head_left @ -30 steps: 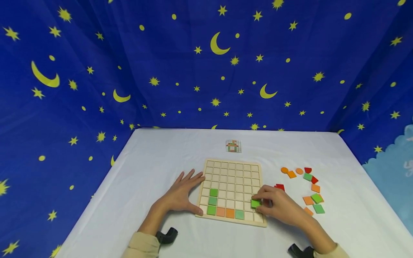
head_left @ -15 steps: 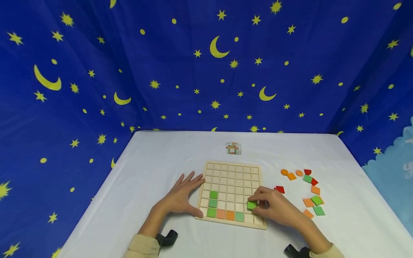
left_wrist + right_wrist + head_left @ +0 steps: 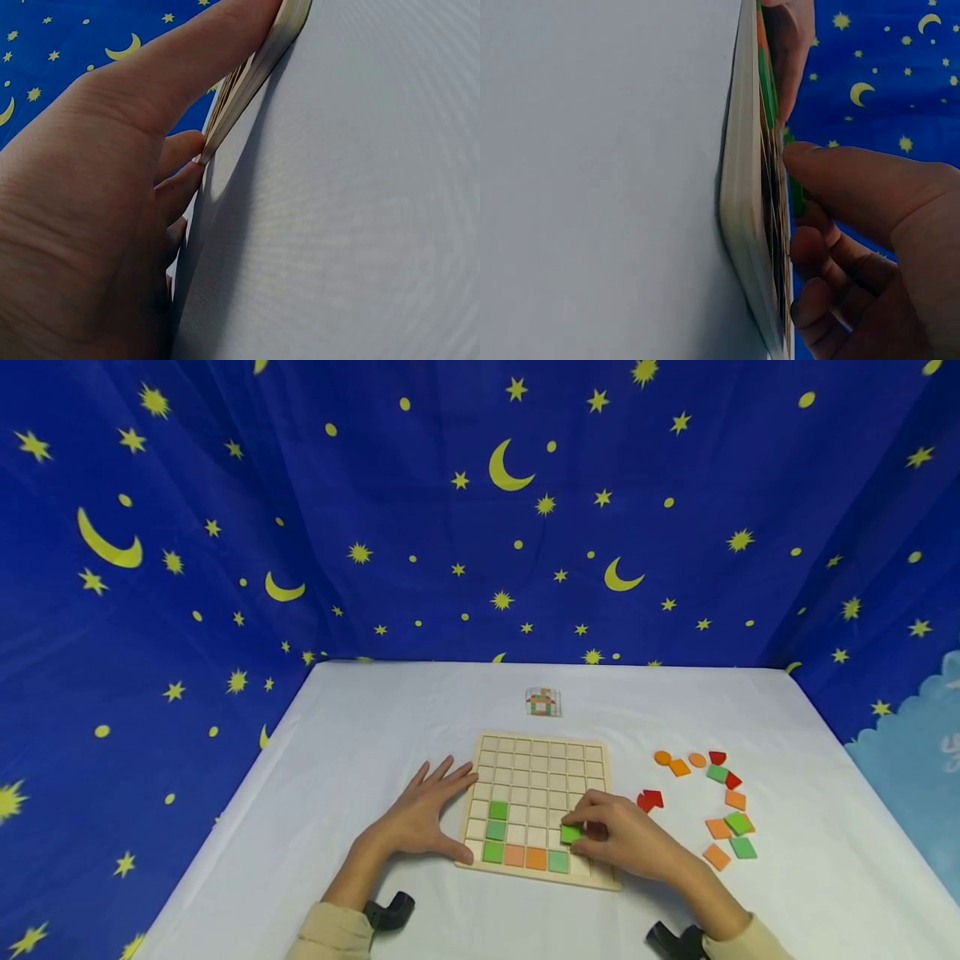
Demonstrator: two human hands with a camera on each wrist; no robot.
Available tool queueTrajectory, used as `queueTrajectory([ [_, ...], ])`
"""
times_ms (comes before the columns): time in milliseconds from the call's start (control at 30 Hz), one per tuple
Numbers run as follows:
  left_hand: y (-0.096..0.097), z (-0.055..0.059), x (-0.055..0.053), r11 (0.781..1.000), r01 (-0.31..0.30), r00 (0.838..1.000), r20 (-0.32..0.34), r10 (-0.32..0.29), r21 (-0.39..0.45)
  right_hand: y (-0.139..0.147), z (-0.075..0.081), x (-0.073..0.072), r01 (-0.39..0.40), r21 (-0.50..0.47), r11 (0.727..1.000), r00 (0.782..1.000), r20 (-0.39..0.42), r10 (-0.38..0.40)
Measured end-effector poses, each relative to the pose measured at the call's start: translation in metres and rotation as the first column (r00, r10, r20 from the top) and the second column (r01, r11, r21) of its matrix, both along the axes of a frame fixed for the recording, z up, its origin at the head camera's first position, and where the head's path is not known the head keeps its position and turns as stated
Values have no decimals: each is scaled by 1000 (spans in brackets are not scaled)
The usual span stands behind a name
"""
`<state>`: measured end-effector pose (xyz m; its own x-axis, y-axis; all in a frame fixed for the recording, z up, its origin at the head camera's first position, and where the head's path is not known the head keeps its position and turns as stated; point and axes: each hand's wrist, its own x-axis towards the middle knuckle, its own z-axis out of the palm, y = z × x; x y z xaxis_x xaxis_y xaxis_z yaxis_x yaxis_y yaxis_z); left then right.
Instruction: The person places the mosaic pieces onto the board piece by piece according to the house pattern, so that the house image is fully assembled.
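Right hand (image 3: 626,839) pinching the bright green square tile (image 3: 571,833) has slid it left to lower-centre frame, just above the gridded wooden board's (image 3: 538,762) bottom row, nearly seated; left hand (image 3: 420,814) spread flat, bracing board's left edge.

Evenly and brightly lit from above in the head view; only faint, soft shadows under the right hand (image 3: 626,843) and left hand (image 3: 420,814) on the white worktop (image 3: 360,752). No glare. Bowed at the edges by wide-angle distortion. Dimmer, greyer and softly blurred close to each grip in both wrist views.
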<state>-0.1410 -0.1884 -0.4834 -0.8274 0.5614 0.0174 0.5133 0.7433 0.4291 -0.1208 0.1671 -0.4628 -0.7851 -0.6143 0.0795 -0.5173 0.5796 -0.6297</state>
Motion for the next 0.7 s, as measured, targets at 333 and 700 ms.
queueTrajectory([
  [333,-1,1,0,1000,-5,1000,4,5,1,-11,-3,-2,-65,7,998,997,-30,65],
  [700,1,1,0,1000,3,1000,-5,-3,-1,-12,-5,-2,-88,8,996,996,-35,88],
])
